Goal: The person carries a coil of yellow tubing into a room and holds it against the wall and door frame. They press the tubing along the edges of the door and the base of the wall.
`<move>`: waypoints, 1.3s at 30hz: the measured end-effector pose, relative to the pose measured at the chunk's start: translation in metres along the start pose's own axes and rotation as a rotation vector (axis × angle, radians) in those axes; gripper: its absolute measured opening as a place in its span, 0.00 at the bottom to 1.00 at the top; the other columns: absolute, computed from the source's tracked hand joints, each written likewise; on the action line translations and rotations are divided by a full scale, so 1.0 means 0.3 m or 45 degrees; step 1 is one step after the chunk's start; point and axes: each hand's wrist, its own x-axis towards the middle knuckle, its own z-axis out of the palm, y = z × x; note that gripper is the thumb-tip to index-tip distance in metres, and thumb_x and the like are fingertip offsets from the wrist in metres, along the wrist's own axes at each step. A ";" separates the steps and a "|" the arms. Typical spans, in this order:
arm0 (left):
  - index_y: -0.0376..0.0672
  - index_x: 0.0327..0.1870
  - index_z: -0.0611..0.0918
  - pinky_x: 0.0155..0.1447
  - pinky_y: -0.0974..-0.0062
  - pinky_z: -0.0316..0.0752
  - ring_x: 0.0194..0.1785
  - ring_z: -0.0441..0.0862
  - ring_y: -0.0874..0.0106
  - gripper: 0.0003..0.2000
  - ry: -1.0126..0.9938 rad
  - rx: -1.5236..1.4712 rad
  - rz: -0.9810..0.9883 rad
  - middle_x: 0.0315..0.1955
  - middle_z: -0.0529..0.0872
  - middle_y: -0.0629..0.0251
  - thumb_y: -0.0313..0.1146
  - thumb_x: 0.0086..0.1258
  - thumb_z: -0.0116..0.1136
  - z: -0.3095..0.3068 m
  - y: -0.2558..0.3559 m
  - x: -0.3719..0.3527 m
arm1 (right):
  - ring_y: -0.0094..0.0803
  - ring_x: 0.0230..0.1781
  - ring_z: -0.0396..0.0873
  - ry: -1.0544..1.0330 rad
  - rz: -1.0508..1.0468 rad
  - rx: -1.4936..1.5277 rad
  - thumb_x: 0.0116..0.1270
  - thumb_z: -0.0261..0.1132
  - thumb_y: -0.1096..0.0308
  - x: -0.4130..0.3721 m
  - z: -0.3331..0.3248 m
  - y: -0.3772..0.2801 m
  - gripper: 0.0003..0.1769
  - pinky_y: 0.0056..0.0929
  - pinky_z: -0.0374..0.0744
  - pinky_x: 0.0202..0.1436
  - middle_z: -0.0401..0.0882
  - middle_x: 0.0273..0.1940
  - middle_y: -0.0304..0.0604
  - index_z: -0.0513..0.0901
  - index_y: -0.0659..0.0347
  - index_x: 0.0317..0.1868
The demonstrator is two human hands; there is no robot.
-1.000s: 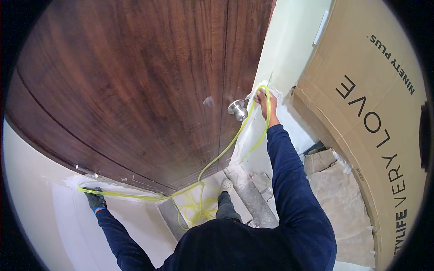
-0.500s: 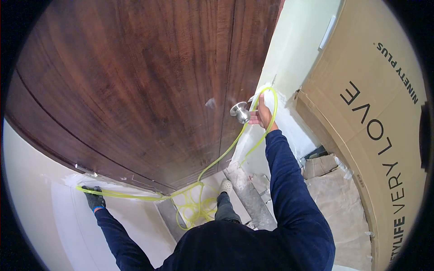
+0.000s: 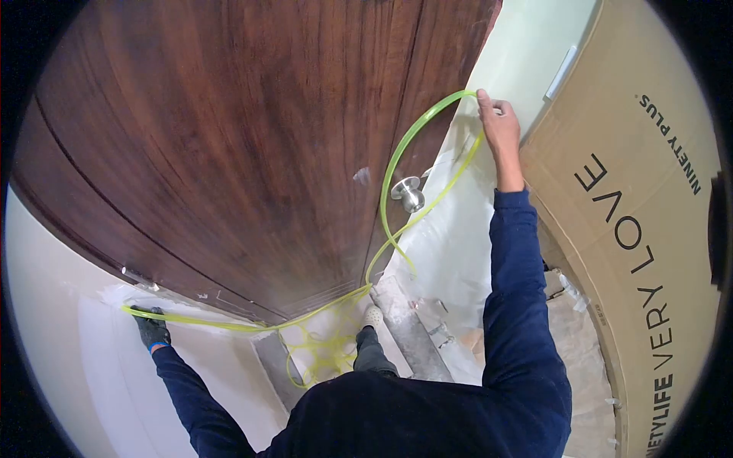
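Observation:
A thin, see-through yellow-green hose runs between my two hands. My left hand, in a dark glove, is closed on one end of it against the white wall at the left of the door. My bare right hand is raised in front of the pale wall at the right, pinching the hose between thumb and fingers. From there the hose bends in a large loop past the round metal door knob, and its other end dangles below. Slack coils of the same hose lie on the floor.
A dark brown wooden door stands straight ahead. A large printed cardboard sheet leans at the right, with brown covering below it. One foot in a light clog stands by the grey threshold.
My right hand has moved up and right, away from beside the knob, and the hose loop has risen and widened with it. My left hand has stayed at nearly the same spot.

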 end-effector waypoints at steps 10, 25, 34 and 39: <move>0.60 0.69 0.68 0.55 0.73 0.77 0.47 0.76 0.73 0.23 0.295 -0.221 -0.013 0.50 0.76 0.69 0.45 0.74 0.53 0.082 0.084 -0.049 | 0.43 0.39 0.82 -0.075 0.153 -0.094 0.58 0.63 0.33 -0.076 0.119 0.166 0.38 0.35 0.77 0.49 0.84 0.35 0.56 0.83 0.69 0.33; 0.53 0.77 0.46 0.65 0.74 0.71 0.57 0.71 0.74 0.40 -0.010 -0.049 -0.154 0.65 0.64 0.63 0.16 0.69 0.51 -0.009 0.019 0.006 | 0.34 0.39 0.84 0.026 -0.086 0.224 0.62 0.67 0.57 -0.121 0.165 0.272 0.17 0.30 0.78 0.47 0.87 0.39 0.48 0.87 0.63 0.41; 0.44 0.76 0.47 0.71 0.75 0.63 0.69 0.65 0.69 0.37 -0.030 0.524 0.059 0.72 0.58 0.57 0.20 0.70 0.52 -0.042 -0.047 0.039 | 0.23 0.32 0.79 0.071 0.170 0.486 0.63 0.69 0.53 -0.142 0.213 0.252 0.21 0.22 0.76 0.33 0.83 0.33 0.39 0.86 0.65 0.43; 0.44 0.76 0.48 0.68 0.72 0.68 0.65 0.70 0.66 0.38 -0.009 0.409 0.111 0.67 0.66 0.55 0.25 0.69 0.56 -0.064 -0.102 0.069 | 0.26 0.40 0.79 0.047 0.349 0.822 0.62 0.71 0.56 -0.167 0.236 0.258 0.25 0.25 0.76 0.44 0.84 0.38 0.44 0.84 0.71 0.48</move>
